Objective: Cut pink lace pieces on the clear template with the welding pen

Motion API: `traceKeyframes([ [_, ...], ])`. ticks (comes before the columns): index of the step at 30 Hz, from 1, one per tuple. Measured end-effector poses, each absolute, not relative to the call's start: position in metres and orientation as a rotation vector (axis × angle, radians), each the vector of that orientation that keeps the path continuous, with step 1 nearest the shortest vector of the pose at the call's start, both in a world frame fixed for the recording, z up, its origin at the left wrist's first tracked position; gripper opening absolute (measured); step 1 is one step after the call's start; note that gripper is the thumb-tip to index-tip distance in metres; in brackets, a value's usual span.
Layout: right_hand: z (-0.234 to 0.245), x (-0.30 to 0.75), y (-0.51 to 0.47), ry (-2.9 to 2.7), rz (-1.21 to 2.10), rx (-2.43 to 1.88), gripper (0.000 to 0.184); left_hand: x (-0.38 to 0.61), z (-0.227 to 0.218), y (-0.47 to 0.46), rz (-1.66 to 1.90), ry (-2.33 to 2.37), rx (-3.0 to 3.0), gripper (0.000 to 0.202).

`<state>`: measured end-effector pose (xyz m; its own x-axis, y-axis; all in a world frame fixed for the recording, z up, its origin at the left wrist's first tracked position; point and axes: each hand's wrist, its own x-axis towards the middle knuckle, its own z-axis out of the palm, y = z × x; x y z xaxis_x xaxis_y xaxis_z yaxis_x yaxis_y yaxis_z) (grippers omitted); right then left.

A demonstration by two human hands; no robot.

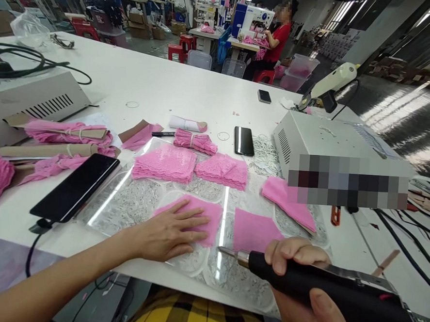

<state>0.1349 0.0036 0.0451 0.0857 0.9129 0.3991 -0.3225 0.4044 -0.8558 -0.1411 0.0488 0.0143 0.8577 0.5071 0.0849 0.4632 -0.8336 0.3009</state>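
Note:
My left hand [172,231] lies flat with fingers spread on a pink fabric piece [213,221], pressing it to a clear, scuffed plastic sheet [119,208]. In my right hand [300,256] is a thick black corded tool [359,298] with a slim pointed metal tip. The tip points left, near the lower right corner of the fabric under my left hand; whether it touches the sheet I cannot tell. To the right lies a second pink piece [254,229], just beyond my right fingers. Behind are two stacks of pink lace pieces, a left stack [164,162] and a right stack [223,170].
A folded pink bundle [288,202] is at right, before a grey vented box [300,132]. A black phone [244,141] sits behind the stacks; a larger dark device [77,186] with a cable is at left, near tied pink bundles [69,132]. A person [278,41] sews in the background.

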Motion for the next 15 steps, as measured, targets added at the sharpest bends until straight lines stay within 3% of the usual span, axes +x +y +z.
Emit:
traceKeyframes([
  [15, 0.042, 0.115, 0.012, -1.104, 1.061, -0.626, 0.023, -0.149, 0.009, 0.051, 0.285, 0.732, 2.805, 0.041],
])
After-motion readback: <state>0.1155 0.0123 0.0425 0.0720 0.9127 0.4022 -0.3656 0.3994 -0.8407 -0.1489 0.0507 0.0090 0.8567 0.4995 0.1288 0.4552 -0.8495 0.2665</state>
